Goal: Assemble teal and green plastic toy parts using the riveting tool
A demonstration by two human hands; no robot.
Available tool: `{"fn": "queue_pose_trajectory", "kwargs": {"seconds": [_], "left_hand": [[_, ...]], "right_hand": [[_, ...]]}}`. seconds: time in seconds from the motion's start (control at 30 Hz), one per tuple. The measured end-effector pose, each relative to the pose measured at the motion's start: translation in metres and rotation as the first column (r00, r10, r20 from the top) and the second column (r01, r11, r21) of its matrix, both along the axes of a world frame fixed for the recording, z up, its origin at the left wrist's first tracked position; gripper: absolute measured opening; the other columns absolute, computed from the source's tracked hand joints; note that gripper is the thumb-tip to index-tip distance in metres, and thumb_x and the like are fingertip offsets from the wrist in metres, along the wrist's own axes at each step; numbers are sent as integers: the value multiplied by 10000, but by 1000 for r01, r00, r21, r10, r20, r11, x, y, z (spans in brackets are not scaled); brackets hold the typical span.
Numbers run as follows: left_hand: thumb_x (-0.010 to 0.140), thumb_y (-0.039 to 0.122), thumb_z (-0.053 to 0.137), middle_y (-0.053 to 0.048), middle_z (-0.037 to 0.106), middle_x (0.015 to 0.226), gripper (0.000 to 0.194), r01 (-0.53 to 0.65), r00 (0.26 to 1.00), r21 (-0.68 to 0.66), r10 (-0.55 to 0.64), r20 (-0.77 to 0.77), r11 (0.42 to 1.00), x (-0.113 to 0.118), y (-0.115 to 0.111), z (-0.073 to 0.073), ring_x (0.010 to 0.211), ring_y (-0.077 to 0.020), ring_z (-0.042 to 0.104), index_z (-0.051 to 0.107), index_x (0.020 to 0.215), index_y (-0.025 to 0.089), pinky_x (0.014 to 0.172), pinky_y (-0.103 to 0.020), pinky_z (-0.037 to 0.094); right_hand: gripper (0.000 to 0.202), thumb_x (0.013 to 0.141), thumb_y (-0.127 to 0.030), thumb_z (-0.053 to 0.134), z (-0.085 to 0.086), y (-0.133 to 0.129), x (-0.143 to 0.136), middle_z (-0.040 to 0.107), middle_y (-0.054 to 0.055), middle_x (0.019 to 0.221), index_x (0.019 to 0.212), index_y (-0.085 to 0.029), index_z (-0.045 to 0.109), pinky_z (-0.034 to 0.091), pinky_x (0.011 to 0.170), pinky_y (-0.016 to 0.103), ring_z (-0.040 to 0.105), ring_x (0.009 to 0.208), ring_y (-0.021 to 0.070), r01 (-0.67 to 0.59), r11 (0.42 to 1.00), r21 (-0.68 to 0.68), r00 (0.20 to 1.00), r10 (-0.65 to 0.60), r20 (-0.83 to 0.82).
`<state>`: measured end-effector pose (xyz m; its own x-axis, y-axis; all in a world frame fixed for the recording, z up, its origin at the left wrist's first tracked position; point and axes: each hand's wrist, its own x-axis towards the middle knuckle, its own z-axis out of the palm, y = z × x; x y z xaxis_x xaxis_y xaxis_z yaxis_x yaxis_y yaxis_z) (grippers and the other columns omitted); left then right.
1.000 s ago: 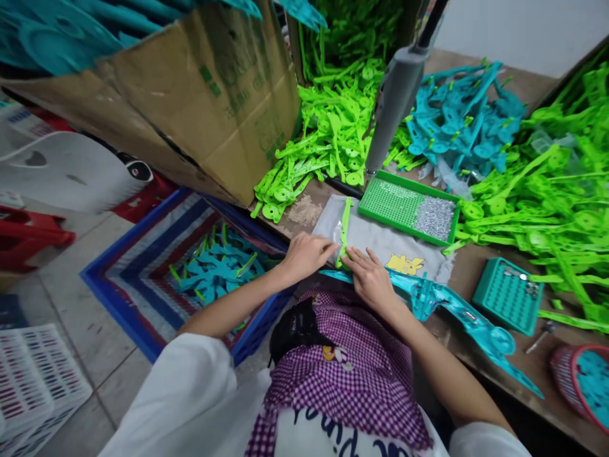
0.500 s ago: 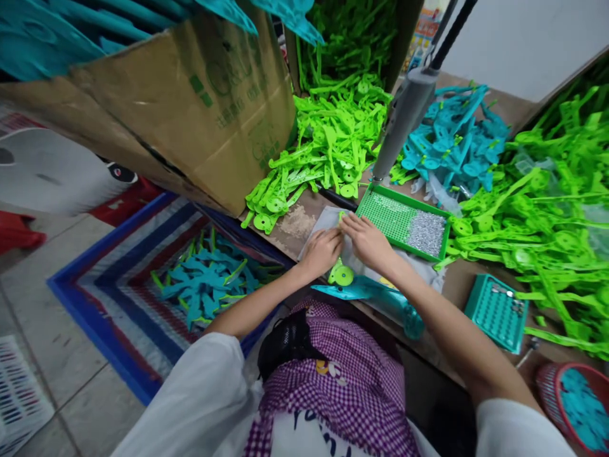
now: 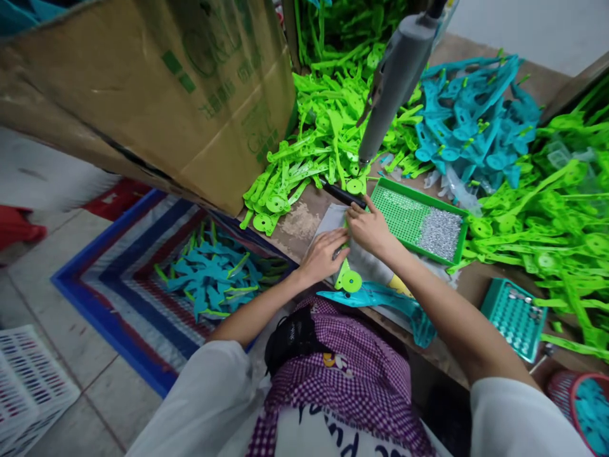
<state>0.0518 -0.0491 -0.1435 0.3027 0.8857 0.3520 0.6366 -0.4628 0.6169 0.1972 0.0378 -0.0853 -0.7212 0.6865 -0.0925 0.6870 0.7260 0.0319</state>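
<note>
Both hands meet over a pale cloth on the workbench. My left hand (image 3: 323, 255) is closed on a lime green plastic part (image 3: 349, 280), whose round end shows below the fingers; a small metallic thing shows at its fingertips. My right hand (image 3: 367, 226) touches the upper end of that part with curled fingers, its index finger or thumb raised; whether it grips anything is hidden. Just below lies a blue plastic part (image 3: 380, 296) along the bench edge. Right of my right hand sits a green tray (image 3: 397, 216) with small silvery pieces at one end.
A grey powered driver (image 3: 397, 82) hangs above the bench. Around it lie lime parts (image 3: 328, 139) and blue parts (image 3: 469, 120). A cardboard box (image 3: 190, 114) stands left, a teal tray (image 3: 514, 317) and red basket (image 3: 561, 387) right. Below left is a striped container (image 3: 118, 317).
The view has shifted, so the box and driver appear larger. My right hand has changed its finger pose, with one finger lifted. My left hand stays on the lime part.
</note>
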Motion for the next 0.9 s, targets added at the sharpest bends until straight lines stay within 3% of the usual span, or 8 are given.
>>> {"fn": "queue_pose_trajectory", "kwargs": {"seconds": [0.17,0.37,0.57,0.73,0.8,0.83,0.9], "left_hand": [[939,285,479,-110,520,1390,345,-36,999,-23,36,-4,999,3,-3,2,1329,-219,441,575,1241,150,1120,-428,382],[952,268,440,-103,537,1373,319,-44,999,-22,45,15,999,3,-5,0,1320,-196,453,588,1211,152,1128,-403,383],[938,243,445,-120,554,1347,288,-30,1000,-18,30,-6,999,4,0,-1,1307,-208,464,606,1156,145,1115,-420,398],[936,232,445,-130,563,1332,273,-39,999,16,39,-5,999,4,0,-1,1288,-213,482,612,1131,143,1097,-434,415],[939,233,442,-123,566,1329,272,-50,999,22,50,0,999,4,0,-2,1282,-211,488,609,1137,151,1090,-442,421],[940,235,443,-121,566,1329,271,-51,999,26,51,6,998,4,-1,-3,1281,-210,490,609,1138,152,1088,-441,424],[938,240,452,-122,567,1329,270,-43,999,36,42,18,998,3,-1,-5,1280,-210,492,609,1139,149,1086,-436,427]], "right_hand": [[388,865,-80,395,-9,-2,8,618,146,1265,1182,-95,617,128,1186,518,470,1300,260,33,999,-26,992,-36,-124],[387,861,-79,399,-7,0,12,622,139,1266,1174,-99,626,35,1184,564,445,1322,278,-7,999,-32,990,3,-138],[439,856,-48,361,-14,1,4,605,163,1281,1226,-67,597,70,1177,583,473,1296,294,42,999,12,992,-40,-116],[413,849,-71,402,-15,-14,12,608,128,1288,1195,-122,622,130,1175,568,430,1334,279,3,1000,-19,967,-8,-255],[338,880,-144,432,-6,-28,26,657,99,1209,1138,-167,648,252,1147,525,492,1281,262,22,1000,-5,903,-22,-430],[304,903,-202,434,2,-33,34,676,95,1157,1112,-181,654,328,1107,506,532,1234,258,96,995,22,832,-68,-551],[332,943,-334,395,25,-32,50,673,102,1107,1122,-189,634,437,1000,479,582,1151,257,352,934,65,574,-161,-803]]}}
